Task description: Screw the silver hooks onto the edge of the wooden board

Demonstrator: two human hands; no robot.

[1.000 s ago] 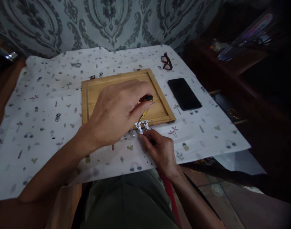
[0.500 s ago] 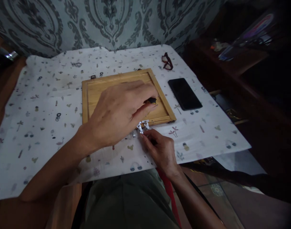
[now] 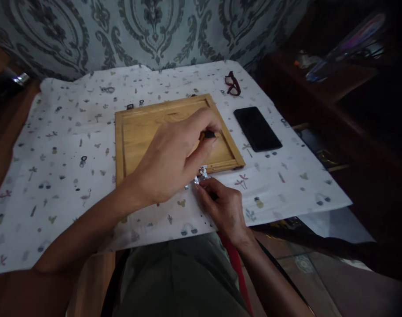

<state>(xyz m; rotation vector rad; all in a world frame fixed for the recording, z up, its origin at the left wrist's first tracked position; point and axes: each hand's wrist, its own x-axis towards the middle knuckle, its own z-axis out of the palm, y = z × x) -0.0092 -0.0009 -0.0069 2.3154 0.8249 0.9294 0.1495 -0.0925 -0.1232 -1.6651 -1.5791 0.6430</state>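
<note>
My left hand (image 3: 174, 154) is closed around what looks like a screwdriver (image 3: 210, 134); only its black and yellow handle end shows past the fingers, and the shaft is hidden. The hand hovers over a shallow wooden box or framed panel (image 3: 179, 101) lying flat. At the near edge of the wood sits a silver metal latch (image 3: 203, 171). My right hand (image 3: 222, 202) is closed, its thumb and fingertips pinching the latch's near part just off that edge. Another small metal piece (image 3: 186, 187) lies on the cloth, partly behind my left hand.
A patterned white cloth (image 3: 280, 185) covers the table. To the right of the wood lies a black phone (image 3: 257, 129), with dark red glasses (image 3: 233, 83) farther back. Patterned fabric (image 3: 155, 35) hangs behind the table. Dark wooden furniture (image 3: 306, 101) stands to the right.
My left hand has turned at the wrist, fingers more upright around the handle. My right hand keeps its pinch at the latch. The whole view has shifted slightly.
</note>
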